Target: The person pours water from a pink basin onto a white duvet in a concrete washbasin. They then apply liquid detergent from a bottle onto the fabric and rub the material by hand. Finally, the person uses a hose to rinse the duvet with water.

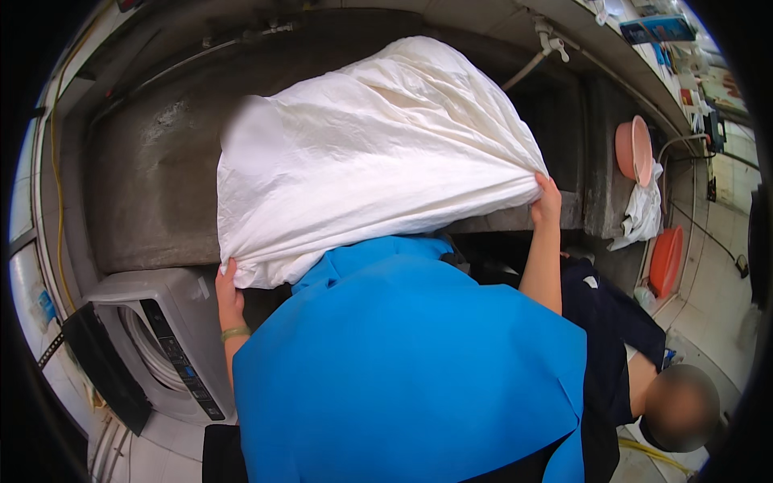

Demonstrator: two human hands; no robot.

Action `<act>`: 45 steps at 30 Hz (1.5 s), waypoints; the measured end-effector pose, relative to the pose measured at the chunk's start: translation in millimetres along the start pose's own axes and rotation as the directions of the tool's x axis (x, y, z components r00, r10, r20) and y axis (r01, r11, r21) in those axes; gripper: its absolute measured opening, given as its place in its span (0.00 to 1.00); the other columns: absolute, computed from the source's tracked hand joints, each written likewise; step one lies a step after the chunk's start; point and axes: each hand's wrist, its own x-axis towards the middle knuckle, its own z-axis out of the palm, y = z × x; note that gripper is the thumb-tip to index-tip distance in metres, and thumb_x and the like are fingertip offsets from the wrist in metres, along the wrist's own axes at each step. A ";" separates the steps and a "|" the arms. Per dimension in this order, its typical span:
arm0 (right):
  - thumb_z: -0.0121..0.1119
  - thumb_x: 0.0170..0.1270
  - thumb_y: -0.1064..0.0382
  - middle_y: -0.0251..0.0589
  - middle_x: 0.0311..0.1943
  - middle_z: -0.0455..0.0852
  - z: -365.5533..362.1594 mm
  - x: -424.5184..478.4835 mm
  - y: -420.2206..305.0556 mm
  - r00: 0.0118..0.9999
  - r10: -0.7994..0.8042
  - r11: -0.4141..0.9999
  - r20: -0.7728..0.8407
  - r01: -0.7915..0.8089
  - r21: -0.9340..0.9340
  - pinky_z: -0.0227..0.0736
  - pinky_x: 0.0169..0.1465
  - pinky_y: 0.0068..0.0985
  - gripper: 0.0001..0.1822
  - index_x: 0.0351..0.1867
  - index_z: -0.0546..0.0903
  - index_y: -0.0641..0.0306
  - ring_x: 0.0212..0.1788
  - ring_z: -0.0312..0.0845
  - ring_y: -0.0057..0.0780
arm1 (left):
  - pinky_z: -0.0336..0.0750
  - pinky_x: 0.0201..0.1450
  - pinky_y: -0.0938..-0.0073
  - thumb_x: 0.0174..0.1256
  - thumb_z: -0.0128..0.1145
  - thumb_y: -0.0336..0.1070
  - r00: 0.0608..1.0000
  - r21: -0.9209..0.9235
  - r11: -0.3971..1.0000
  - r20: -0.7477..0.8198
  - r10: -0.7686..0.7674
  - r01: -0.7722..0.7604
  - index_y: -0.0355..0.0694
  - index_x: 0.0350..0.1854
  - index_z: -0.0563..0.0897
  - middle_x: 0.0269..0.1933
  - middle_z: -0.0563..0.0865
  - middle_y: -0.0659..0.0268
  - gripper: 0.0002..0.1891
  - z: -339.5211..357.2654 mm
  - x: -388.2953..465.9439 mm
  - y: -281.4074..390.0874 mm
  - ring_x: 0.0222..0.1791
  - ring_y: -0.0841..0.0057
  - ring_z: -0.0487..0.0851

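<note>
A large white cloth (374,145) is spread between my hands, over the grey stone-like counter in front of me. My left hand (229,287), with a green bangle at the wrist, grips its near left corner. My right hand (547,198) grips the bunched right edge, farther from my body. Folds run across the cloth from one hand to the other, and its far part bulges upward. A blue apron (410,362) covers my front and meets the near edge of the cloth.
A top-loading washing machine (163,344) with its lid raised stands at left. Beyond the cloth is a tap (549,42). At right are a pink basin (633,151), white cloth (641,208) and red basin (667,261). Another person in dark clothes (604,320) is close at my right.
</note>
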 end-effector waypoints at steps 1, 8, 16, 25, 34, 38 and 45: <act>0.58 0.53 0.69 0.39 0.40 0.80 3.5 -3.1 -1.2 1.000 0.002 1.000 -0.011 -0.002 -0.004 0.66 0.49 0.24 0.15 0.44 0.74 0.69 0.42 0.74 0.28 | 0.67 0.54 0.74 0.60 0.57 0.37 1.000 -0.001 1.000 0.002 0.016 -0.016 0.32 0.53 0.70 0.51 0.77 0.61 0.21 0.3 -0.5 1.0 0.50 0.75 0.75; 0.61 0.53 0.66 0.36 0.39 0.80 3.4 -12.7 -3.0 0.998 -0.045 0.998 -0.041 0.043 -0.048 0.66 0.47 0.23 0.17 0.45 0.75 0.66 0.40 0.74 0.25 | 0.67 0.54 0.74 0.60 0.56 0.38 0.997 0.041 0.997 -0.037 0.074 -0.072 0.31 0.53 0.71 0.51 0.77 0.61 0.21 1.8 -3.7 5.2 0.50 0.74 0.75; 0.61 0.54 0.58 0.43 0.43 0.76 64.9 -62.7 -20.1 0.786 -0.606 0.449 0.122 0.465 -0.764 0.64 0.49 0.26 0.23 0.49 0.72 0.68 0.44 0.71 0.29 | 0.71 0.44 0.78 0.58 0.57 0.30 0.926 0.358 0.854 0.117 0.359 -0.376 0.32 0.48 0.72 0.46 0.77 0.63 0.16 117.6 -61.2 68.7 0.43 0.78 0.76; 0.54 0.61 0.59 0.33 0.37 0.80 199.1 -152.1 30.6 0.692 0.329 0.853 0.643 0.074 -0.516 0.65 0.43 0.17 0.16 0.47 0.76 0.66 0.38 0.72 0.19 | 0.58 0.62 0.66 0.60 0.53 0.41 0.150 0.283 0.682 0.957 -0.249 -0.674 0.37 0.59 0.69 0.56 0.72 0.53 0.24 261.1 -123.5 47.9 0.58 0.64 0.68; 0.54 0.61 0.60 0.25 0.28 0.77 180.5 -139.2 12.8 0.707 0.295 0.917 0.643 -0.021 -0.398 0.62 0.38 0.14 0.08 0.36 0.78 0.62 0.30 0.66 0.12 | 0.68 0.51 0.74 0.51 0.62 0.34 0.675 0.469 0.486 0.516 0.526 -0.737 0.37 0.46 0.77 0.52 0.73 0.57 0.19 198.8 -95.3 55.0 0.50 0.72 0.73; 0.53 0.62 0.59 0.28 0.29 0.79 179.8 -140.5 21.6 0.764 0.295 0.928 0.573 -0.086 -0.362 0.64 0.37 0.15 0.09 0.36 0.78 0.62 0.30 0.68 0.15 | 0.62 0.57 0.69 0.48 0.65 0.38 0.692 0.502 0.477 0.562 0.453 -0.721 0.38 0.51 0.73 0.54 0.71 0.55 0.26 187.1 -89.5 26.8 0.54 0.64 0.69; 0.59 0.57 0.59 0.37 0.39 0.79 158.5 -143.7 39.3 0.733 0.230 0.898 0.640 0.094 -0.431 0.68 0.45 0.21 0.16 0.45 0.75 0.65 0.41 0.72 0.21 | 0.62 0.58 0.73 0.59 0.54 0.34 0.803 0.416 0.704 0.449 0.391 -0.576 0.34 0.55 0.69 0.55 0.72 0.57 0.22 181.6 -56.4 -4.3 0.55 0.70 0.69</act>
